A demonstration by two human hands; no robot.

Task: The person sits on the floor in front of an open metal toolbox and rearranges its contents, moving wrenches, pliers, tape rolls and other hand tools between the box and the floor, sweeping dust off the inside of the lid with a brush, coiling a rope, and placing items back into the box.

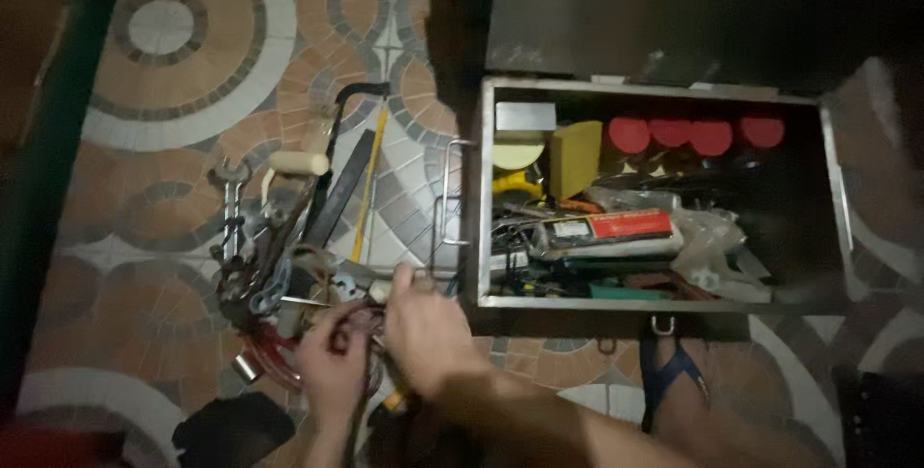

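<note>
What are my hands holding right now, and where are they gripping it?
Both the left hand and right hand are in the tool pile, fingers among red wires; the exact grip cannot be told.

A patterned tile floor (183,54) of brown, grey and white rings carries everything. At nine o'clock lies a heap of hand tools (279,237) with a hacksaw (337,155). At three o'clock sits an open metal toolbox (659,194); at five, a blue sandal (671,372).
</note>
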